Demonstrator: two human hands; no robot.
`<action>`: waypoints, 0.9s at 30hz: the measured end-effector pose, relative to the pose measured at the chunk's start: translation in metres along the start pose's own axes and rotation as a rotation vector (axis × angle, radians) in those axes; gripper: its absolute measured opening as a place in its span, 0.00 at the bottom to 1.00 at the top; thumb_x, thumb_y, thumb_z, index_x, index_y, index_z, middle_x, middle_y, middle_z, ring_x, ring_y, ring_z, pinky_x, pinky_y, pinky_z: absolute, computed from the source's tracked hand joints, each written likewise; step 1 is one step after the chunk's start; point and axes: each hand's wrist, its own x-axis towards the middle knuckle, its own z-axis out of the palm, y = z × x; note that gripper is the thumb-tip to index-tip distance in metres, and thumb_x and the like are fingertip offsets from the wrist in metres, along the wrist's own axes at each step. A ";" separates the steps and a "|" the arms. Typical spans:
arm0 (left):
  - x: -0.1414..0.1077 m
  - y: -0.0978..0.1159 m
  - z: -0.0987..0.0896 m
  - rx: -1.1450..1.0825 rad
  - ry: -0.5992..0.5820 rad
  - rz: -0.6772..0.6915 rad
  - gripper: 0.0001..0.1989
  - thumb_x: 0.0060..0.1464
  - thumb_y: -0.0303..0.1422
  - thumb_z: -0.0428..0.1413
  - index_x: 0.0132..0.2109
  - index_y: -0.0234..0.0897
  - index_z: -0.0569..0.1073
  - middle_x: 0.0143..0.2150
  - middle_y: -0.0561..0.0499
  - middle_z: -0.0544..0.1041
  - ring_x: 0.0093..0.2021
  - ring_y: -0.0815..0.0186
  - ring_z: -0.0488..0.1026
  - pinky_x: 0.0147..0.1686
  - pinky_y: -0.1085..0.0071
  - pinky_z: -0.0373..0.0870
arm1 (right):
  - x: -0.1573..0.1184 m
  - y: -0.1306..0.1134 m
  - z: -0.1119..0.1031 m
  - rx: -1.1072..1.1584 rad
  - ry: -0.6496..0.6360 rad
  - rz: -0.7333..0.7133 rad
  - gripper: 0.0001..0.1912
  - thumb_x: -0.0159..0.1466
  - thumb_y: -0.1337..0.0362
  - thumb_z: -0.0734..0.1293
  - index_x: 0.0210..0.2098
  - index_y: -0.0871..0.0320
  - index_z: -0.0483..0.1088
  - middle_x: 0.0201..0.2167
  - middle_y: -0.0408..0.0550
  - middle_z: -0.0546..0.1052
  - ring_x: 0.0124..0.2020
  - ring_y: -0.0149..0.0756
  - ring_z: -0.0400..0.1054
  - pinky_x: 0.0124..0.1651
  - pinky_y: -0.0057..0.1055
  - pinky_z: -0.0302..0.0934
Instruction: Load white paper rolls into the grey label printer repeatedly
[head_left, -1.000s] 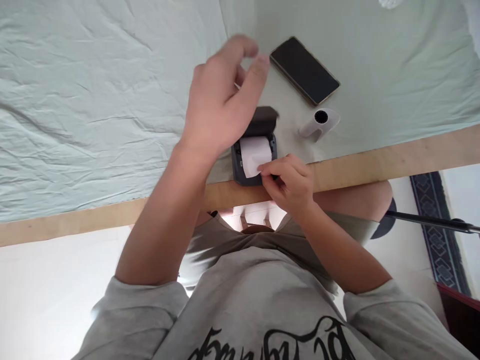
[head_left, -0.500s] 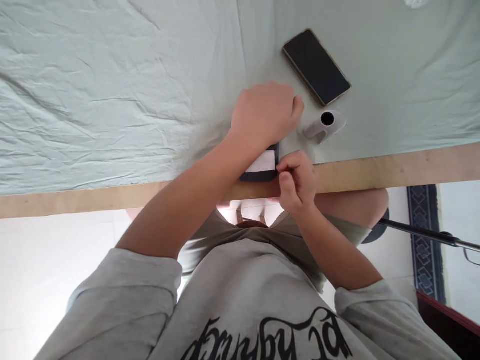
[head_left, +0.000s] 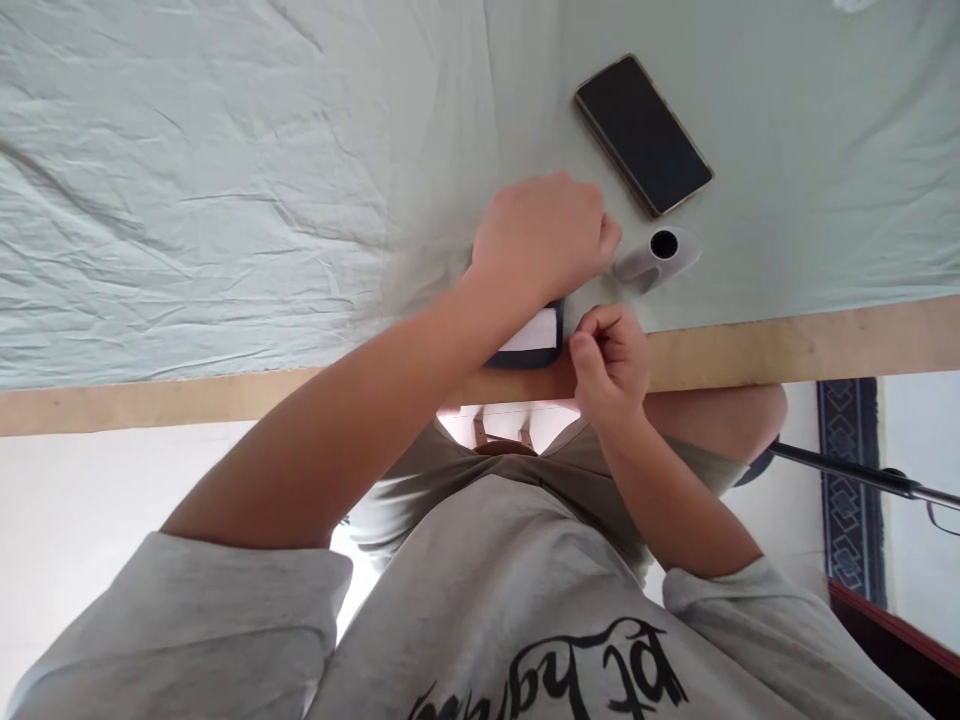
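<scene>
My left hand (head_left: 544, 235) is closed in a fist, its back turned up and most of the fingers hidden beneath. Under my left wrist, at the table's front edge, lies a flat dark object (head_left: 525, 358) with a white panel (head_left: 541, 332); my forearm covers part of it. My right hand (head_left: 611, 365) is curled just right of that object, thumb pressed against the bent fingers and a small gap between. Whatever either hand holds, if anything, is hidden. Close to my left hand's right side stands a pale, angled device (head_left: 667, 262) with a round black top.
A dark-screened phone (head_left: 645, 135) lies slanted beyond the pale device. A wrinkled pale green cloth (head_left: 247, 200) covers the table up to its wooden edge (head_left: 787, 345). A white item (head_left: 853, 4) is cut off at the top right. A black pole (head_left: 840, 468) stands at the right.
My right hand has drawn away to the right from the dark object's edge, where it was pinching. My left hand has shifted slightly right and its elbow has swung outward. The view has shifted a little.
</scene>
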 end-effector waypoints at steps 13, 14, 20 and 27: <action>-0.037 -0.068 -0.010 -0.855 0.706 0.301 0.13 0.66 0.35 0.62 0.32 0.45 0.69 0.30 0.56 0.72 0.33 0.66 0.70 0.35 0.59 0.71 | 0.007 -0.006 -0.001 0.158 0.095 -0.030 0.23 0.70 0.47 0.68 0.26 0.56 0.66 0.18 0.36 0.63 0.20 0.23 0.55 0.22 0.24 0.50; -0.054 -0.074 -0.006 -0.859 0.713 0.271 0.13 0.64 0.41 0.66 0.35 0.45 0.72 0.32 0.56 0.76 0.34 0.66 0.73 0.35 0.59 0.72 | 0.007 -0.006 -0.001 0.163 0.085 -0.020 0.24 0.70 0.45 0.67 0.25 0.56 0.66 0.17 0.36 0.63 0.20 0.23 0.55 0.22 0.24 0.50; -0.136 -0.082 0.018 -0.726 0.546 -0.085 0.18 0.73 0.48 0.51 0.46 0.44 0.80 0.46 0.51 0.85 0.48 0.60 0.82 0.52 0.59 0.79 | 0.008 -0.002 0.003 0.161 0.106 0.043 0.21 0.69 0.46 0.68 0.30 0.55 0.65 0.21 0.35 0.63 0.21 0.23 0.54 0.23 0.24 0.50; -0.141 -0.084 0.033 -0.359 0.143 0.031 0.50 0.58 0.57 0.62 0.76 0.33 0.58 0.75 0.34 0.64 0.75 0.41 0.63 0.72 0.47 0.63 | 0.009 0.005 0.009 0.073 0.137 -0.021 0.09 0.68 0.63 0.67 0.48 0.52 0.69 0.48 0.48 0.77 0.47 0.33 0.75 0.46 0.31 0.74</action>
